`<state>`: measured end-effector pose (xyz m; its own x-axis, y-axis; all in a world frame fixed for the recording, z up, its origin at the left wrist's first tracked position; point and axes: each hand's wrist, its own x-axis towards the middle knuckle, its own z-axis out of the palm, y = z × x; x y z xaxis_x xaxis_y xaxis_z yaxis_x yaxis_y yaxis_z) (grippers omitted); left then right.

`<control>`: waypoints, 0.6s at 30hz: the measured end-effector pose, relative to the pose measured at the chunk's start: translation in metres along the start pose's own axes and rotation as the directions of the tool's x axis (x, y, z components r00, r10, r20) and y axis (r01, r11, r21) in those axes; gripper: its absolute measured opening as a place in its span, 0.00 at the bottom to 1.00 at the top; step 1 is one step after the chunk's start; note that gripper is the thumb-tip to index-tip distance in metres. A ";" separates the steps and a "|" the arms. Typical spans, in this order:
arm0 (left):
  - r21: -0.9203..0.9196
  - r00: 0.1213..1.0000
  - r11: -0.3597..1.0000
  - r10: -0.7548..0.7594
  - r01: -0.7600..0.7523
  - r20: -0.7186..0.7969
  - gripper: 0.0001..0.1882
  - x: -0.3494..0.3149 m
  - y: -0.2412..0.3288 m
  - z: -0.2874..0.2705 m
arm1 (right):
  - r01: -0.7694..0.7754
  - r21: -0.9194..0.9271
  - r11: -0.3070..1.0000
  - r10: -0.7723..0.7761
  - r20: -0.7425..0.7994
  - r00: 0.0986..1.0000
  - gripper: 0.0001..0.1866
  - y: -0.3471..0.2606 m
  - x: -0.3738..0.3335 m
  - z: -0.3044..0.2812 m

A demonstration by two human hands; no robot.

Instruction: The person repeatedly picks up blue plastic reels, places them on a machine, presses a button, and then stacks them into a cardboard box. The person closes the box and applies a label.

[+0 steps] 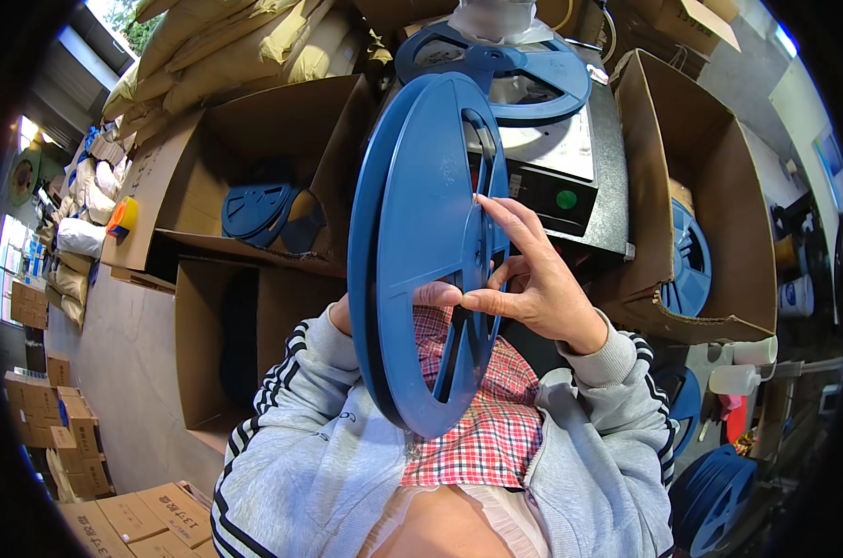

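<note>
A large blue plastic reel [421, 205] with two spaced flanges stands nearly on edge in front of my chest. My left hand [437, 295] grips it from the left; most of that hand is hidden behind the reel, and its thumb shows through a flange window. On the other side my right hand [550, 293] holds the reel near its hub, the index fingertip on the flange and the thumb close to the left thumb. Beyond, another blue reel [556, 84] lies flat on a machine [612, 177] with a green round button on its dark front.
Open cardboard boxes with blue reels stand at left [184, 177] and right [751, 223]; another open box [203, 344] is below the left one. Stuffed sacks [226, 56] pile up behind. A yellow-orange tape roll [122, 216] sits at the left. More reels [714, 502] rest at lower right.
</note>
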<state>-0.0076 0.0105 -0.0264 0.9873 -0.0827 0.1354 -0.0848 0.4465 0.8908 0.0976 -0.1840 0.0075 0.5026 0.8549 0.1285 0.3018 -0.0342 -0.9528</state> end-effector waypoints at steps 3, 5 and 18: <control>-0.015 1.000 1.000 0.018 -0.018 0.016 0.43 -0.001 -0.002 -0.002 | 0.013 0.014 1.000 -0.012 -0.002 1.000 0.54 0.000 0.000 0.002; -0.008 0.999 1.000 0.029 -0.028 0.047 0.43 -0.002 -0.006 -0.008 | 0.030 0.026 0.999 -0.030 -0.007 1.000 0.54 0.001 0.001 0.004; -0.012 0.994 0.999 0.043 -0.042 0.101 0.55 -0.008 0.003 -0.017 | 0.080 -0.044 0.996 -0.083 -0.054 0.995 0.53 0.000 0.009 0.018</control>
<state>-0.0138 0.0277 -0.0324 0.9643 -0.1529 0.2164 -0.1243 0.4603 0.8790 0.0878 -0.1668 0.0036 0.5188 0.8257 0.2214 0.3767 0.0117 -0.9263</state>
